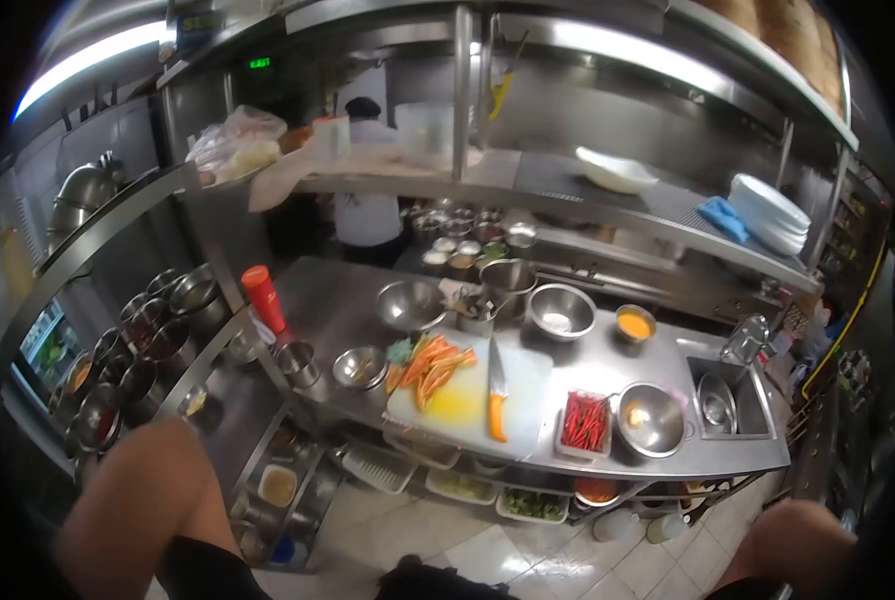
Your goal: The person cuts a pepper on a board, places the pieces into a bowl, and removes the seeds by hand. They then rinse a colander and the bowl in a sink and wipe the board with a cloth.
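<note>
Neither of my hands shows. Only my bent bare left arm [148, 490] at the lower left and part of my right arm [793, 545] at the lower right are visible. In front of me a white cutting board [523, 400] lies on the steel counter. Orange pepper pieces [433, 370] are heaped on its left side, beside a yellow wet patch. A knife [498, 400] with an orange handle lies on the board, handle toward me. Right of it stand a container of red chilies [585, 423] and a steel bowl [652, 420] with something small and orange inside.
Steel bowls [561, 312], an orange-filled container [635, 323] and a red bottle [264, 300] stand on the counter. A sink [753, 405] is at the right. Overhead, a shelf [558, 195] holds plates [771, 215]. Behind it stands another person [370, 210]. Food trays [533, 503] sit underneath.
</note>
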Demonstrator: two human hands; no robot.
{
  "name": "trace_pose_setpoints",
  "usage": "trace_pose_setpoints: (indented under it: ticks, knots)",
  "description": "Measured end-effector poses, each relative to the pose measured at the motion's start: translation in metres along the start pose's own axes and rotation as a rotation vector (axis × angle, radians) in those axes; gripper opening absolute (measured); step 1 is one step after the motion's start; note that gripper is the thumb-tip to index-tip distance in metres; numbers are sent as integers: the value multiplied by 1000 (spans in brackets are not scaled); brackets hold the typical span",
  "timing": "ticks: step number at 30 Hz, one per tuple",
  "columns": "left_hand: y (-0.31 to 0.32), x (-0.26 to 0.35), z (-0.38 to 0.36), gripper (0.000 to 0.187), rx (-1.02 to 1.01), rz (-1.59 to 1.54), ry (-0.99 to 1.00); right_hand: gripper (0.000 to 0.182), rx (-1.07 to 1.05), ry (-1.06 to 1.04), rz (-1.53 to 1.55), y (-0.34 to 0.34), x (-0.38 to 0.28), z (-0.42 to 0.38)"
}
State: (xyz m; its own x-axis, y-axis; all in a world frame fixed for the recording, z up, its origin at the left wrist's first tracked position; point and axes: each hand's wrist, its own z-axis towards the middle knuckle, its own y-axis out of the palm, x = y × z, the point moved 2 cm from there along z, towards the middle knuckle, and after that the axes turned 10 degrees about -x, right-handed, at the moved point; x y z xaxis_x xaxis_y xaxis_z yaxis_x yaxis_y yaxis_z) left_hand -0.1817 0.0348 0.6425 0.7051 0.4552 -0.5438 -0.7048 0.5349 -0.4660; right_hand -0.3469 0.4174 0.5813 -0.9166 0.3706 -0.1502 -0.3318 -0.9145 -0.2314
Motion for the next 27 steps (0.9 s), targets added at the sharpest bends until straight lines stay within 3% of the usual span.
trace_pose_setpoints:
  ticks: [12, 18, 21, 25, 27]
  knots:
    - [7, 27, 10, 32, -128, -21, -105, 19, -68, -120, 188, 16, 35, 22]
    - [-3, 41, 12, 33, -79, 65, -98, 18, -59, -250, 386, 72, 43, 58]
    - [-19, 48, 0, 34, 41, 105, -38, 17, -118, -121, 609, 152, 43, 82]
    - [-18, 39, -54, 35, 287, 71, -42, 18, -523, 407, 1198, 347, 31, 118]
    - [3, 21, -112, 35, 423, -78, -187, 27, -708, 495, 1179, 440, 22, 145]
